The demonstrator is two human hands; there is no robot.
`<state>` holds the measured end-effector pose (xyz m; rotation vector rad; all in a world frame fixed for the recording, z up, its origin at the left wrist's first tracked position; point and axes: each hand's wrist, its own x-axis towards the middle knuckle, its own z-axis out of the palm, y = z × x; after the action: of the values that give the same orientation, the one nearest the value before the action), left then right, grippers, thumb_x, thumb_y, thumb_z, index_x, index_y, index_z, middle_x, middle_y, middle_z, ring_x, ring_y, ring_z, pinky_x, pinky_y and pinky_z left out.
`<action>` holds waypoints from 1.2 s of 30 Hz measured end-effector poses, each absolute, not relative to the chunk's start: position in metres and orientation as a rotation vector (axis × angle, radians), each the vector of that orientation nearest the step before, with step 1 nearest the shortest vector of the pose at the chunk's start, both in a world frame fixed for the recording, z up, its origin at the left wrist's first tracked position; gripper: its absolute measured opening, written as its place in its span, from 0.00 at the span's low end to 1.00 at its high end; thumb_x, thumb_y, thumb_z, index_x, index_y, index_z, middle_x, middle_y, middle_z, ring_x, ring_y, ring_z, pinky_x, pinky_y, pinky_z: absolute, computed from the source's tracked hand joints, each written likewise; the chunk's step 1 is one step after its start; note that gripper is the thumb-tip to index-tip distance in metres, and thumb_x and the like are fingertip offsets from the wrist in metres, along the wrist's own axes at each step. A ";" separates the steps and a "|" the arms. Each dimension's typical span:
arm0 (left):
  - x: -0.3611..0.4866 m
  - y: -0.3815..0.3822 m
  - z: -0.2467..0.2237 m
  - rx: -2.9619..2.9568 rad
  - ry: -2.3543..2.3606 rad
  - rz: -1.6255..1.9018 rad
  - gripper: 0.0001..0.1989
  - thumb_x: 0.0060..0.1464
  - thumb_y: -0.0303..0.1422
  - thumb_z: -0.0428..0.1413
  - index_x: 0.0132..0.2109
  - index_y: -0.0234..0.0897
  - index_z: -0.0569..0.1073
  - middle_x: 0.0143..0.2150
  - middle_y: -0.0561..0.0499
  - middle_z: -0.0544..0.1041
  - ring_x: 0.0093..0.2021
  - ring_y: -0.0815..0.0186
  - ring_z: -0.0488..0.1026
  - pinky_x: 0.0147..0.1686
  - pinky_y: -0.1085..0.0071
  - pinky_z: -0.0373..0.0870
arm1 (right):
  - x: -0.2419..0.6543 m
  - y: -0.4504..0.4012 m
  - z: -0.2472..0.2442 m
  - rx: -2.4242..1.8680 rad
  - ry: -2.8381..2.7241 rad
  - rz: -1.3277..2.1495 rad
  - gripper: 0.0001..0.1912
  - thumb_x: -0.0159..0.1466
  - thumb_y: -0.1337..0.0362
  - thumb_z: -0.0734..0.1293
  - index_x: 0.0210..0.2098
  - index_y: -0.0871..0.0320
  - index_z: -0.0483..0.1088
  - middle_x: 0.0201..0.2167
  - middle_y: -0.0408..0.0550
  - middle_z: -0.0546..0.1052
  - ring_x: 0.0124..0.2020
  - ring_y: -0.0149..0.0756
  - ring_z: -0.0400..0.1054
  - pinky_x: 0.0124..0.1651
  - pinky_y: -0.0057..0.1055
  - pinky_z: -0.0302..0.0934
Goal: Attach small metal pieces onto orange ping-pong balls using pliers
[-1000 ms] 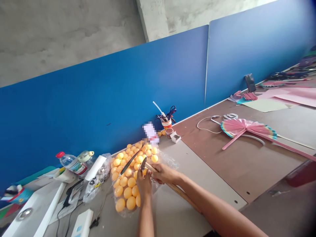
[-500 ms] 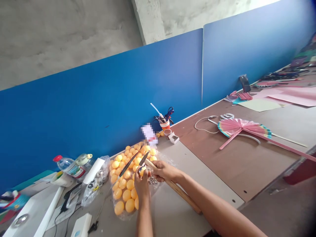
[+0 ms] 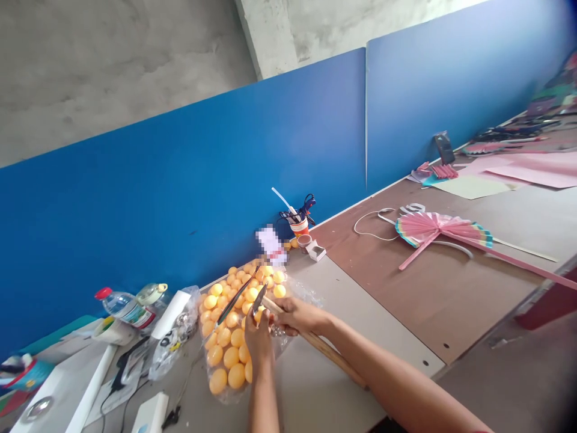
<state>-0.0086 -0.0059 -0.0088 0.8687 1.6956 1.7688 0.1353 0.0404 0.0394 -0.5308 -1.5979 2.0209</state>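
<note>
My right hand [image 3: 295, 314] is wrapped round the wooden handle of a hammer [image 3: 331, 349], near its head. The dark metal head points up and lies just above the fingertips of my left hand [image 3: 259, 337]. Those fingers are closed on a small orange ping-pong ball [image 3: 258, 314], mostly hidden by the fingers and the hammer head. Beneath and behind both hands lies a clear plastic bag [image 3: 220, 394] full of orange ping-pong balls [image 3: 231, 357]. A long dark strip [image 3: 238, 297] rests across the bag.
To the left are a red-capped bottle [image 3: 128, 307], a plastic bag of small parts [image 3: 169, 352] and a white box [image 3: 151, 414]. Behind the balls stand a cup of tools [image 3: 299, 227] and a small open box [image 3: 316, 251]. A pink paper fan [image 3: 437, 228] lies right. A blue partition [image 3: 202, 198] runs behind.
The hammer head has come down and left, closer to my left fingertips, covering more of the ball. My left hand has barely moved. The whole view has shifted slightly.
</note>
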 end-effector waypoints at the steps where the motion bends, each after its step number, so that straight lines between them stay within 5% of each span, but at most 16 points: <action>1: -0.007 -0.006 -0.007 0.826 1.654 1.776 0.21 0.44 0.44 0.64 0.43 0.37 0.74 0.34 0.50 0.78 0.29 0.64 0.76 0.32 0.66 0.74 | 0.136 0.042 0.040 -0.502 -1.522 2.046 0.08 0.55 0.63 0.67 0.32 0.56 0.62 0.19 0.34 0.68 0.14 0.21 0.54 0.19 0.23 0.47; 8: 0.002 -0.006 0.004 0.586 1.349 1.864 0.22 0.41 0.40 0.68 0.43 0.37 0.72 0.34 0.53 0.76 0.29 0.68 0.76 0.36 0.68 0.74 | 0.134 0.060 0.029 -0.878 -1.396 1.762 0.08 0.52 0.66 0.64 0.30 0.55 0.59 0.16 0.32 0.64 0.13 0.23 0.53 0.19 0.24 0.46; 13: -0.002 -0.006 0.006 0.372 1.159 1.944 0.17 0.49 0.43 0.64 0.40 0.37 0.73 0.32 0.50 0.78 0.29 0.65 0.77 0.35 0.66 0.76 | 0.132 0.063 0.023 -1.127 -1.517 1.514 0.04 0.57 0.69 0.62 0.30 0.55 0.60 0.18 0.35 0.65 0.17 0.26 0.58 0.24 0.25 0.50; 19: -0.003 -0.005 0.004 0.307 1.043 1.907 0.13 0.50 0.38 0.64 0.40 0.35 0.76 0.33 0.48 0.81 0.27 0.65 0.77 0.34 0.66 0.76 | 0.137 0.063 0.030 -1.445 -1.781 1.156 0.12 0.63 0.69 0.60 0.45 0.59 0.69 0.38 0.50 0.78 0.40 0.39 0.72 0.39 0.29 0.57; 25: -0.006 -0.004 -0.001 0.347 1.098 1.916 0.16 0.46 0.39 0.65 0.41 0.35 0.76 0.33 0.48 0.81 0.27 0.65 0.75 0.34 0.65 0.74 | 0.135 0.065 0.025 -1.560 -1.793 1.105 0.25 0.65 0.70 0.59 0.62 0.62 0.62 0.56 0.61 0.76 0.56 0.46 0.71 0.51 0.33 0.59; 36: -0.021 -0.004 -0.002 0.439 1.227 2.117 0.17 0.50 0.45 0.58 0.39 0.36 0.73 0.26 0.56 0.76 0.19 0.72 0.65 0.25 0.72 0.62 | 0.134 0.067 0.011 -1.678 -1.937 0.954 0.23 0.67 0.68 0.59 0.61 0.59 0.61 0.57 0.61 0.73 0.53 0.46 0.72 0.49 0.35 0.59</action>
<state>-0.0205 -0.0044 -0.0017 0.4394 1.2267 2.1169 0.1340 0.0672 0.0111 -1.6778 -1.9366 0.9536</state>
